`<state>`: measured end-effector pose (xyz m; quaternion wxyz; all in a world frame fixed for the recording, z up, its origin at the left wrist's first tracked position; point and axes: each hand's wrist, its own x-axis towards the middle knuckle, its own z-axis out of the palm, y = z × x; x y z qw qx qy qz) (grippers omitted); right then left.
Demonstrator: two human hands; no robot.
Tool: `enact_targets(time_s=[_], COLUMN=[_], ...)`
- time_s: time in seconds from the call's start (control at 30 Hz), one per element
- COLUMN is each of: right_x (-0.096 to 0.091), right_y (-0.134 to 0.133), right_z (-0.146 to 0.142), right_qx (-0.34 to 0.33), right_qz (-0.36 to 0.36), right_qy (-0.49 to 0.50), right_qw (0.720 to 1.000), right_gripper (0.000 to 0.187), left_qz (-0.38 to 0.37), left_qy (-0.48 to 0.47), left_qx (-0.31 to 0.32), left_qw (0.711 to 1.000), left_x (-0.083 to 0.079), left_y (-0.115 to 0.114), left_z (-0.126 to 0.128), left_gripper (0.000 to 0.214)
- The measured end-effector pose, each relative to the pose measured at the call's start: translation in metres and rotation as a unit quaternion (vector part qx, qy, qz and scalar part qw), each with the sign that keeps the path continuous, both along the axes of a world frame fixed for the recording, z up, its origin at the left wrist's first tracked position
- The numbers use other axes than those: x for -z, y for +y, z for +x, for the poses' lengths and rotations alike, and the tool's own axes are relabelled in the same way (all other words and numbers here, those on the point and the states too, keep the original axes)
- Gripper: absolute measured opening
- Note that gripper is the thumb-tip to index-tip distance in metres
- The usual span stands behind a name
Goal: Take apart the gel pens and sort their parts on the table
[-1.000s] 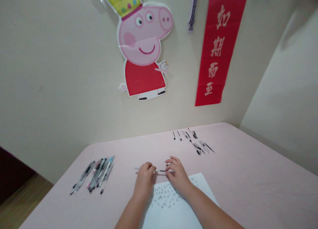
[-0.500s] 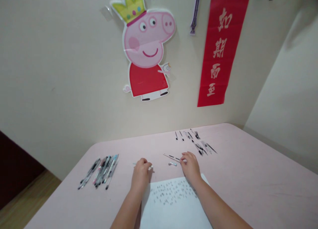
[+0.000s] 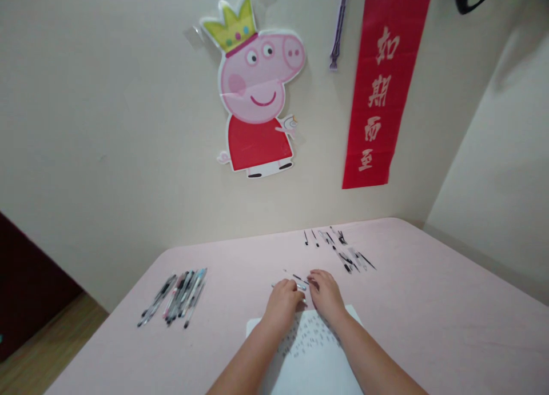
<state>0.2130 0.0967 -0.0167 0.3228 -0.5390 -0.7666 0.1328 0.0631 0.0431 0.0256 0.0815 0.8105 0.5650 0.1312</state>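
My left hand [image 3: 283, 304] is closed around a slim pale pen barrel [image 3: 304, 300], whose far end pokes out past the knuckles. Close beside it, my right hand [image 3: 326, 292] has its fingers curled at the near end of a thin dark pen refill [image 3: 299, 278]. Between the two hands a small pale-blue and white pen part [image 3: 301, 287] lies on the table, partly covered by the left fingers. Under both forearms is a white sheet of paper [image 3: 317, 366] with rows of handwritten marks.
Several pens [image 3: 186, 295] lie bundled on the left of the pink tabletop [image 3: 429, 326]. Toward the back right are several taken-apart pen pieces [image 3: 347, 260]. The wall behind carries a cartoon pig cutout [image 3: 259, 109] and a red banner [image 3: 381, 92].
My left hand has moved right with the pen barrel, coming close to my right hand and over the paper's top edge. The right hand has barely moved. The view has tilted slightly upward.
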Motion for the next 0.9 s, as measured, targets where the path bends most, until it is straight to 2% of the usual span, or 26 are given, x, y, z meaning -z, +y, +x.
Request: enact_targets(time_s=[0.13, 0.3, 0.4, 0.5, 0.57, 0.63, 0.73, 0.9], right_x=[-0.006, -0.012, -0.015, -0.020, -0.026, -0.033, -0.043, -0.049], right_y=[-0.003, -0.007, -0.011, -0.016, -0.019, -0.021, -0.021, -0.014], right_z=[-0.001, -0.002, -0.004, -0.005, -0.006, -0.007, -0.011, -0.020], right_qx=[-0.019, -0.026, -0.035, -0.045, -0.049, -0.062, -0.100, -0.142], right_qz=[-0.009, -0.024, -0.032, -0.029, -0.026, -0.026, -0.032, -0.032], right_qy=[-0.019, -0.055, -0.069, -0.085, -0.100, -0.117, -0.159, -0.247], right_qw=[1.000, 0.998, 0.996, 0.995, 0.993, 0.991, 0.982, 0.958], right_gripper=[0.028, 0.030, 0.031, 0.031, 0.030, 0.029, 0.030, 0.055], left_qz=[0.004, 0.001, -0.017, -0.050, -0.072, -0.103, -0.150, -0.197], left_qy=[0.000, 0.018, -0.008, -0.027, -0.039, -0.044, -0.032, 0.012], left_qx=[-0.005, -0.125, -0.168, -0.166, -0.141, -0.109, -0.067, -0.058], left_qw=[1.000, 0.992, 0.986, 0.985, 0.987, 0.988, 0.986, 0.979], left_x=[-0.004, -0.007, -0.012, -0.018, -0.017, -0.011, 0.007, 0.040], left_y=[-0.004, -0.019, -0.033, -0.054, -0.070, -0.084, -0.094, -0.092], left_z=[-0.002, -0.012, -0.015, -0.011, -0.005, 0.001, 0.005, 0.005], left_gripper=[0.017, 0.029, 0.028, 0.027, 0.029, 0.030, 0.035, 0.037])
